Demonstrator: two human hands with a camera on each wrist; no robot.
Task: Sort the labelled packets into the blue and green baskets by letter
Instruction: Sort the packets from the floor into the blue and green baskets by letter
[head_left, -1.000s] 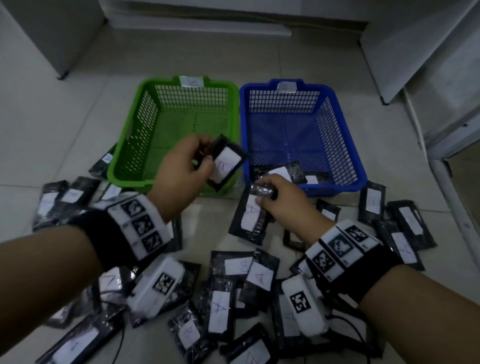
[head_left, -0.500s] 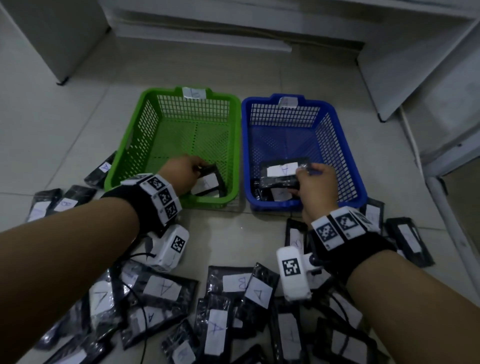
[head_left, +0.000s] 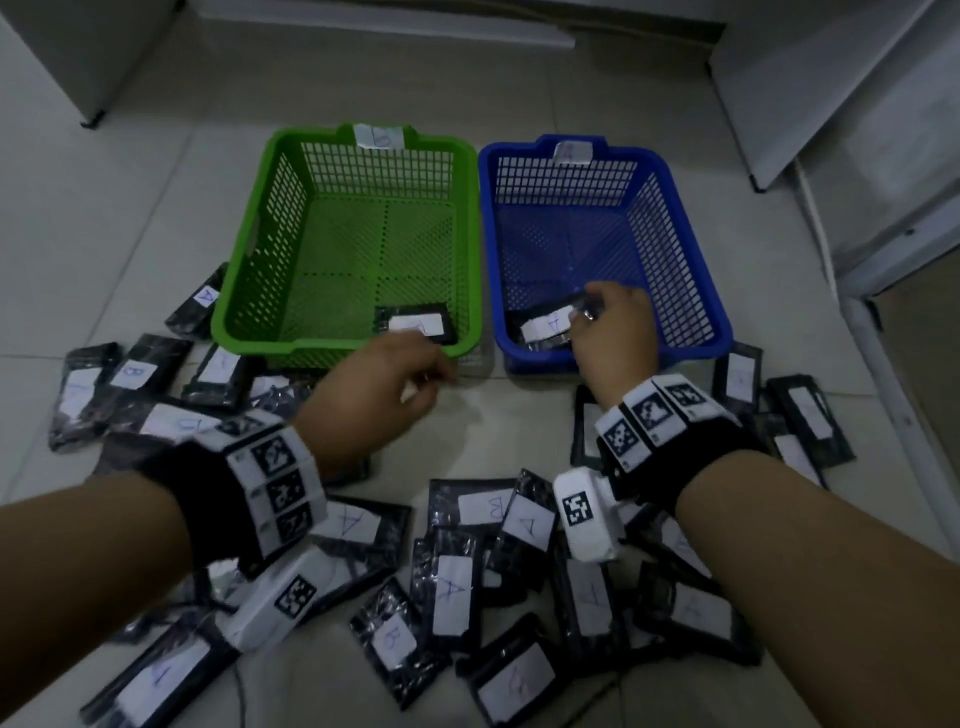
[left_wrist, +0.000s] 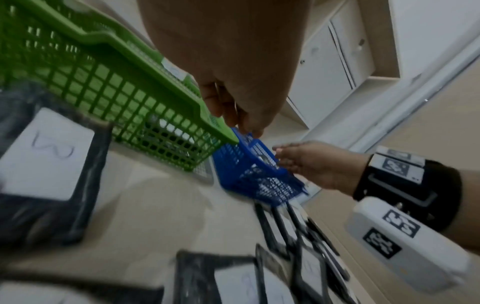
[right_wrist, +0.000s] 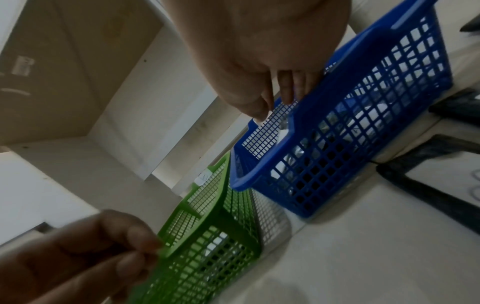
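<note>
A green basket (head_left: 260, 244) tagged B and a blue basket (head_left: 670, 249) tagged A stand side by side on the tiled floor. One black packet with a white label (head_left: 415, 325) lies in the green basket's near right corner. Another, marked A (head_left: 545, 325), lies in the blue basket's near left corner. My left hand (head_left: 431, 379) hovers just in front of the green basket (left_wrist: 103, 82), fingers loosely curled and empty. My right hand (head_left: 587, 317) reaches over the blue basket's near rim (right_wrist: 363, 123). Its relaxed fingers (right_wrist: 285, 90) sit at the A packet's edge and hold nothing.
Several labelled black packets lie scattered on the floor (head_left: 452, 597) between my forearms, left of the green basket (head_left: 135, 374) and right of the blue one (head_left: 810, 415). White cabinets (head_left: 831, 78) stand behind and to the right of the baskets.
Both hands carried a packet forward into its basket and let go. The left hand has since pulled back out of the green basket; the right hand stays over the blue one.
</note>
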